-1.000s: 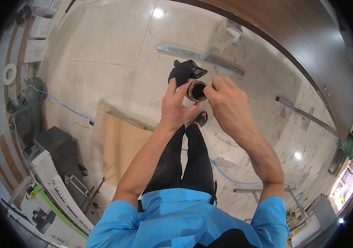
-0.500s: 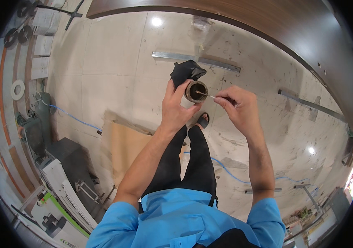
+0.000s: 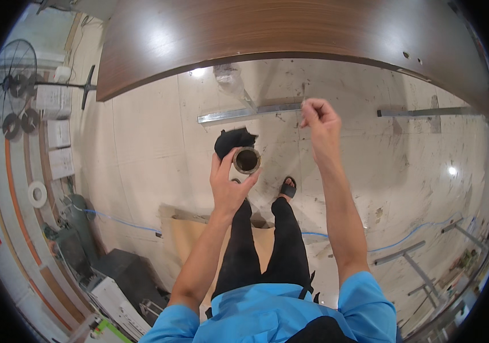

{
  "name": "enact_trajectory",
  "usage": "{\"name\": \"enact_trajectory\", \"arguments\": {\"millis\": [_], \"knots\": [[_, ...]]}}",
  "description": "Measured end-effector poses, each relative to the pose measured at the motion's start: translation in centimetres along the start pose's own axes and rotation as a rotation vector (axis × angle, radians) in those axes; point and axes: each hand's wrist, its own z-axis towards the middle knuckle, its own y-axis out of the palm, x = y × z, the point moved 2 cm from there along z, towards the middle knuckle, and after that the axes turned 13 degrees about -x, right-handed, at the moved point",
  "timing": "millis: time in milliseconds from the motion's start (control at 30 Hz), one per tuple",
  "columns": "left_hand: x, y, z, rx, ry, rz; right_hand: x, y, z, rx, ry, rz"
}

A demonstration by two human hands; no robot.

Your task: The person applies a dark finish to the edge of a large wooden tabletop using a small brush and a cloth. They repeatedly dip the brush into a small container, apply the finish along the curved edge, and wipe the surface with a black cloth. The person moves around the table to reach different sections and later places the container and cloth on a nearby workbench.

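My left hand [image 3: 227,188] is raised in front of me and grips a small round tin [image 3: 247,160] with a brown rim and a dark inside, its mouth facing up at me. A crumpled black cloth or bag [image 3: 232,140] shows just behind the tin; I cannot tell whether it is held or lies on the floor. My right hand [image 3: 319,121] is lifted higher, to the right of the tin and apart from it. Its fingertips are pinched together, and anything between them is too small to make out.
A large brown wood panel [image 3: 290,34] spans the top. Metal strips [image 3: 244,113] lie on the pale concrete floor, with a cardboard sheet [image 3: 190,240] and a blue hose [image 3: 118,220] by my legs. A standing fan [image 3: 13,86], tape rolls and boxes line the left side.
My right hand left the tin's mouth and rose up and to the right, fingers pinched. The left hand kept the tin steady. My view tilted toward the wood panel.
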Motion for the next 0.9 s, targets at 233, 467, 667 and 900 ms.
{"name": "enact_trajectory", "arguments": {"millis": [233, 467, 667, 900], "knots": [[-2.1, -2.2, -1.8, -0.081, -0.006, 0.033, 1.7, 2.2, 5.6, 0.355, -0.151, -0.232], [-4.2, -4.2, -2.7, -0.082, -0.033, 0.002, 2.6, 6.3, 6.8, 0.358, -0.181, -0.36], [-5.4, -5.5, -2.8, -0.08, -0.019, -0.023, 3.8, 10.0, 6.4, 0.3, -0.235, -0.341], [-6.4, -6.9, -3.2, -0.081, -0.015, -0.039, 3.9, 12.2, 7.0, 0.325, -0.213, -0.304]]}}
